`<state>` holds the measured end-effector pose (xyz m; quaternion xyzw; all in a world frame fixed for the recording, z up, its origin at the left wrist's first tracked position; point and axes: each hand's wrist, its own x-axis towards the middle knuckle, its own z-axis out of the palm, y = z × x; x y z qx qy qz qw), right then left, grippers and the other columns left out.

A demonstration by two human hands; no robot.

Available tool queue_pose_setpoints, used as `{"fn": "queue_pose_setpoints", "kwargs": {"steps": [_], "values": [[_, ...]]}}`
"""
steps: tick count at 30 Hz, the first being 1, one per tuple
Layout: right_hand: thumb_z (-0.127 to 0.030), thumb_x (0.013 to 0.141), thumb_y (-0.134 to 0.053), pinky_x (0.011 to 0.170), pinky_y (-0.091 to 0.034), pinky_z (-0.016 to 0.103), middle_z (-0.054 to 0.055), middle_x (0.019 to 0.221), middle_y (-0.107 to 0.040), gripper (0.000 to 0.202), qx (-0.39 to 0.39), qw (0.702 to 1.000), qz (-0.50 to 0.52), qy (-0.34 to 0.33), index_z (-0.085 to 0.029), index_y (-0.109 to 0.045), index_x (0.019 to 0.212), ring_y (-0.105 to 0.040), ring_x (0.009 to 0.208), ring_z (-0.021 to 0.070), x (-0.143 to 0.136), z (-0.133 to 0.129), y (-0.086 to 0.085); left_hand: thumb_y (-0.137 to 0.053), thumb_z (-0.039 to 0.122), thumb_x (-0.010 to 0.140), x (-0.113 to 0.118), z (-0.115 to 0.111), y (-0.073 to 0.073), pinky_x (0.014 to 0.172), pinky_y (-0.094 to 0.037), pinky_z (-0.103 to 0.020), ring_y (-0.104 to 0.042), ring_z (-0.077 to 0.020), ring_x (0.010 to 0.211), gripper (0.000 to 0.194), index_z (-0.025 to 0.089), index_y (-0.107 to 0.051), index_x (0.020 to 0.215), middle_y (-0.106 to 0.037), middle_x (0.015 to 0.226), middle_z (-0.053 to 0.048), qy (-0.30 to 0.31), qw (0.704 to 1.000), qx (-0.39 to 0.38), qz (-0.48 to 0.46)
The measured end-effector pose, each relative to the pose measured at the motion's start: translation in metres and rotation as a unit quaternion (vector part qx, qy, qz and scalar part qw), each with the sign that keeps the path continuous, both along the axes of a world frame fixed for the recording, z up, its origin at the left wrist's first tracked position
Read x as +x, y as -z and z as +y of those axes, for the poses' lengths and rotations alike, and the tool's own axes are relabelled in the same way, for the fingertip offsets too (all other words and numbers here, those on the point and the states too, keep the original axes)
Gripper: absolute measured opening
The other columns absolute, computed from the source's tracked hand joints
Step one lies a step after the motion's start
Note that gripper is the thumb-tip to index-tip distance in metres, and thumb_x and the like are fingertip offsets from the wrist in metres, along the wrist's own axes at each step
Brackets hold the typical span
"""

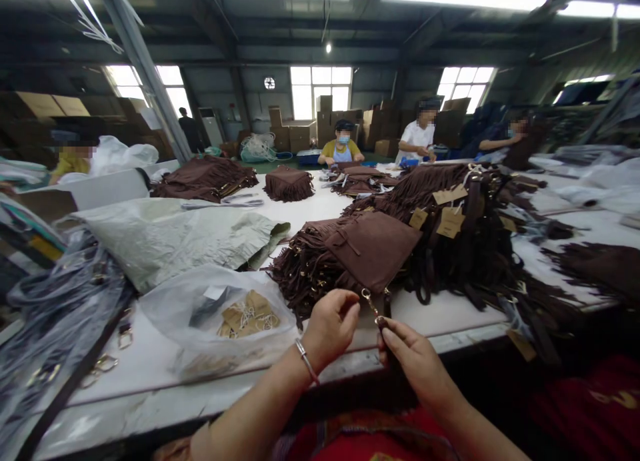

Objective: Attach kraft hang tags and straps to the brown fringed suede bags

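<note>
A brown suede bag point(377, 244) lies tilted on a pile of fringed bags, one corner towards me. A short gold chain with a ring point(369, 302) runs from that corner down to my right hand point(417, 358). Thumb and fingers of this hand pinch the dark strap end at the chain's lower end. My left hand point(333, 324), with a bangle on its wrist, is just left of the chain. Its fingers are curled closed, and whatever is between them is hidden.
An open clear plastic bag point(165, 308) holds tan paper tags point(250, 314). Wrapped straps point(65, 301) lie far left, below a pale plastic sheet point(175, 234). Tagged fringed bags point(450, 201) are heaped at right. Several co-workers point(343, 148) are across the table.
</note>
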<state>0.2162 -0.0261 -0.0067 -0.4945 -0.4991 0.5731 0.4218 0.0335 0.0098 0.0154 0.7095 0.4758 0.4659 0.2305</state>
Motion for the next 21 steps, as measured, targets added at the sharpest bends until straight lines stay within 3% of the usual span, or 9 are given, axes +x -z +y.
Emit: {"fn": "queue_pose_setpoints", "kwargs": {"steps": [2,4,6,8,10,15,18,21], "values": [[-0.052,0.08,-0.068,0.065,-0.046,0.027,0.0,0.076,-0.064,0.036,-0.025,0.999,-0.001,-0.025,-0.019,-0.068,0.093,-0.059,0.069,0.0157,0.002,-0.004,0.011,-0.056,0.024,0.088,0.007,-0.022,0.019,0.077,-0.051,-0.03,-0.064,-0.0179,0.082,0.018,0.014,-0.068,0.097,-0.07,0.091,-0.009,0.018,0.989,-0.14,-0.048],[-0.048,0.078,-0.07,0.075,-0.048,0.03,0.001,0.081,-0.068,0.032,-0.031,0.998,-0.009,-0.052,-0.019,-0.07,0.092,-0.062,0.08,0.0199,0.003,-0.005,0.017,-0.057,0.026,0.087,0.013,-0.042,0.038,0.077,-0.051,-0.03,-0.064,-0.0181,0.084,0.024,0.012,-0.067,0.104,-0.071,0.095,-0.01,0.059,0.958,-0.261,-0.106],[-0.046,0.078,-0.07,0.077,-0.047,0.031,0.002,0.081,-0.069,0.03,-0.037,0.997,-0.009,-0.073,-0.019,-0.072,0.089,-0.062,0.083,0.0212,0.002,-0.004,0.021,-0.058,0.028,0.086,0.018,-0.059,0.054,0.073,-0.05,-0.029,-0.064,-0.0174,0.082,0.029,0.011,-0.066,0.109,-0.07,0.095,-0.009,0.108,0.921,-0.345,-0.149],[-0.046,0.078,-0.071,0.069,-0.046,0.029,0.001,0.077,-0.068,0.029,-0.061,0.995,0.015,-0.079,-0.018,-0.072,0.084,-0.06,0.075,0.0184,0.0,-0.002,0.022,-0.059,0.029,0.086,0.019,-0.071,0.064,0.07,-0.049,-0.027,-0.063,-0.0166,0.08,0.032,0.011,-0.065,0.111,-0.069,0.094,-0.008,0.144,0.893,-0.393,-0.167],[-0.045,0.077,-0.074,0.063,-0.044,0.026,0.0,0.075,-0.066,0.028,-0.099,0.99,0.073,-0.076,-0.017,-0.072,0.083,-0.057,0.069,0.0151,-0.004,0.001,0.023,-0.059,0.031,0.086,0.017,-0.079,0.068,0.069,-0.047,-0.027,-0.062,-0.0161,0.079,0.032,0.011,-0.065,0.111,-0.068,0.092,-0.007,0.152,0.885,-0.406,-0.167],[-0.038,0.069,-0.083,0.071,-0.049,0.024,0.001,0.079,-0.068,0.03,-0.181,0.953,0.237,-0.059,-0.018,-0.072,0.088,-0.061,0.076,0.0136,-0.015,0.003,0.028,-0.06,0.027,0.082,0.012,-0.085,0.063,0.07,-0.046,-0.028,-0.058,-0.0163,0.076,0.02,0.011,-0.069,0.09,-0.067,0.083,-0.004,0.11,0.918,-0.373,-0.076],[-0.039,0.071,-0.082,0.066,-0.049,0.023,0.001,0.077,-0.067,0.029,-0.184,0.952,0.234,-0.063,-0.018,-0.072,0.089,-0.06,0.073,0.0131,-0.014,0.003,0.033,-0.059,0.025,0.081,0.013,-0.087,0.059,0.071,-0.047,-0.027,-0.059,-0.018,0.08,0.016,0.012,-0.069,0.083,-0.068,0.085,-0.005,0.108,0.926,-0.36,-0.037],[-0.041,0.075,-0.078,0.063,-0.049,0.024,0.001,0.078,-0.067,0.028,-0.171,0.961,0.207,-0.073,-0.018,-0.071,0.09,-0.06,0.073,0.0139,-0.009,0.002,0.038,-0.054,0.022,0.083,0.018,-0.088,0.058,0.069,-0.048,-0.026,-0.063,-0.0182,0.079,0.019,0.013,-0.07,0.089,-0.07,0.086,-0.005,0.127,0.914,-0.381,-0.047]]}}
